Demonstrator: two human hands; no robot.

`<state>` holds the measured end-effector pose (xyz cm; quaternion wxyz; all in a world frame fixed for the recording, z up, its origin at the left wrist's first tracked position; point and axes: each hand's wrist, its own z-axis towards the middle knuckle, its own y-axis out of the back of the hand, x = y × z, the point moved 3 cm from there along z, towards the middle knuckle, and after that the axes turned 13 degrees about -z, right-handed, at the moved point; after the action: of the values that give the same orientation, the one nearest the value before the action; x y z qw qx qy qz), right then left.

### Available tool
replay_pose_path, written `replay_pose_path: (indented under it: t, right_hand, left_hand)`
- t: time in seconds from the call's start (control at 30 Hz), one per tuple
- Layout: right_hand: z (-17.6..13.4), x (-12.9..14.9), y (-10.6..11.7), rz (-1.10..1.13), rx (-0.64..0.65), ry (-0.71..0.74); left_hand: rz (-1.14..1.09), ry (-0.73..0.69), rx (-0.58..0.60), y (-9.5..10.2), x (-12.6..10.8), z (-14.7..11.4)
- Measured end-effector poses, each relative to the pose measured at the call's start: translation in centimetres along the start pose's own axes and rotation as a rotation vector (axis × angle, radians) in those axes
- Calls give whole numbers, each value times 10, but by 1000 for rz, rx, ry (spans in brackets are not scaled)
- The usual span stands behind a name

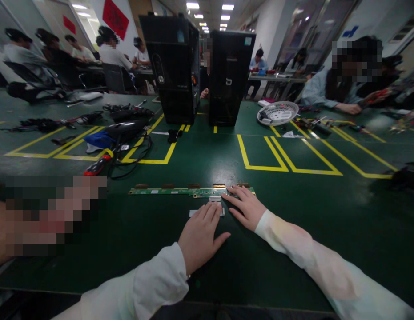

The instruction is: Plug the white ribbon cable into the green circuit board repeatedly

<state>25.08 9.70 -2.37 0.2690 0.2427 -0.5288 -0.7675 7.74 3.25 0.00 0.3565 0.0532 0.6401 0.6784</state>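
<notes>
A long, thin green circuit board (163, 191) lies across the table in front of me, with several brown tabs along its far edge. My right hand (248, 208) rests over its right end, fingers spread and touching the board. Palm down, my left hand (200, 235) lies just nearer to me, its fingers stretched out over a white flat strip (193, 213) and its thumb apart. Beyond those fingertips, a white connector piece (215, 198) sits at the board's near edge. My fingers cover parts of the strip and the board.
Two black computer towers (228, 80) stand behind the board. At left, another person's blurred-out arm (53, 213) reaches near a red-and-black tool handle (97, 165). Cables (130, 111) lie beyond it. A white basket (278, 113) sits back right. Yellow tape marks the green table (126, 262).
</notes>
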Motion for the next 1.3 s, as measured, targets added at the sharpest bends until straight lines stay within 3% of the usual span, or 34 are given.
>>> replay_pose_path:
  t: [0.57,0.93,1.13,1.3]
  right_hand:
    - [-1,-1,2,16,23,2]
    - [-1,-1,0,12,16,9]
    - [-2,-2,-2,1,8,7]
    - [-1,-1,-1,-15,32,8]
  left_hand:
    - [-63,-83,54,7,14,3]
    - [-46,-50,-1,4,9,3]
    - [-65,-56,-61,24,6,-3]
    - [-7,8,-141,45,17,-33]
